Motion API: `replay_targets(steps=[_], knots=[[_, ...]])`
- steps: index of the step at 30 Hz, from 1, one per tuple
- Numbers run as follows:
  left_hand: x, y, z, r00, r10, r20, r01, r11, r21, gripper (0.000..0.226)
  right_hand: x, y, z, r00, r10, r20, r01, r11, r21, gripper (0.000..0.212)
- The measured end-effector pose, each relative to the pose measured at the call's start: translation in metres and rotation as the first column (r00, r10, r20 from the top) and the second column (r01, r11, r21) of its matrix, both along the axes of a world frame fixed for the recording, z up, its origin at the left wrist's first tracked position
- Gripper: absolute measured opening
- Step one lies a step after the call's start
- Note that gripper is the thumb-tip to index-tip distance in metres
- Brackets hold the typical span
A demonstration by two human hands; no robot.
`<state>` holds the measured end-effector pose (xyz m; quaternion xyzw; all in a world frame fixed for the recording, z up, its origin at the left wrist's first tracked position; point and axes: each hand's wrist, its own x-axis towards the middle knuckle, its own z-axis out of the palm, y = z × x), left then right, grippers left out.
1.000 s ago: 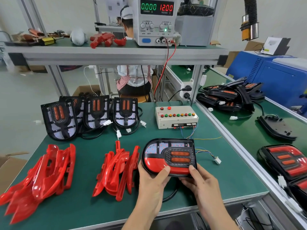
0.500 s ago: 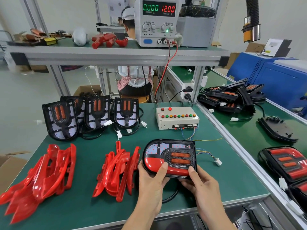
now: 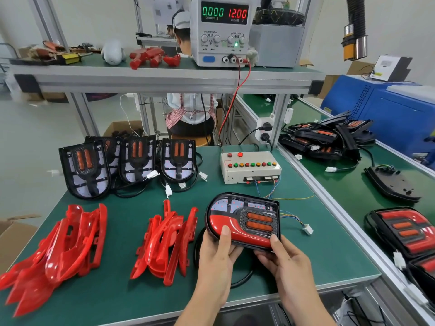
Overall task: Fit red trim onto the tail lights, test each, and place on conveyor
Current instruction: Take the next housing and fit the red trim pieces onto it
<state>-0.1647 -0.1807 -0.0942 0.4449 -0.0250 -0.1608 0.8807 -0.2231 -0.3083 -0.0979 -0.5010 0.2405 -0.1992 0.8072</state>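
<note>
A black tail light (image 3: 244,220) with red trim along its lower edge and two orange lenses sits tilted over the green bench, held by both hands. My left hand (image 3: 217,257) grips its left lower corner, thumb pressed on the red trim. My right hand (image 3: 286,262) holds its right lower edge, thumb on the trim's end. Its black cable loops beneath my hands. Two piles of loose red trim (image 3: 167,238) (image 3: 61,250) lie to the left. Untrimmed tail lights (image 3: 131,161) lean in a row at the back.
A white test box (image 3: 250,167) with coloured buttons stands behind the light; its wired plug (image 3: 307,229) lies to the right. The conveyor (image 3: 348,191) on the right carries finished and black lights. A power supply (image 3: 222,29) reads 12.00 on the shelf. A person sits beyond.
The tail light has stayed in both hands and tilted up slightly; my thumbs have shifted a little along the red trim.
</note>
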Motion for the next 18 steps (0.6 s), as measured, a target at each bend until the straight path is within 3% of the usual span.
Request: replay_targets(steps=[13,18], knots=[[0.0026,0.0061,-0.0039,0.999,-0.022,0.035,0.022,1.000,-0.009,0.037,-0.0037,0.0029,0.0007,1.000,0.001,0.015,0.000,1.000,-0.016,0.021],[0.0031,0.0056,-0.0035,0.998,-0.059,-0.010,0.058,0.994,-0.090,0.042,-0.0037,0.0018,0.0008,1.000,-0.003,0.019,0.003,1.000,-0.023,0.027]])
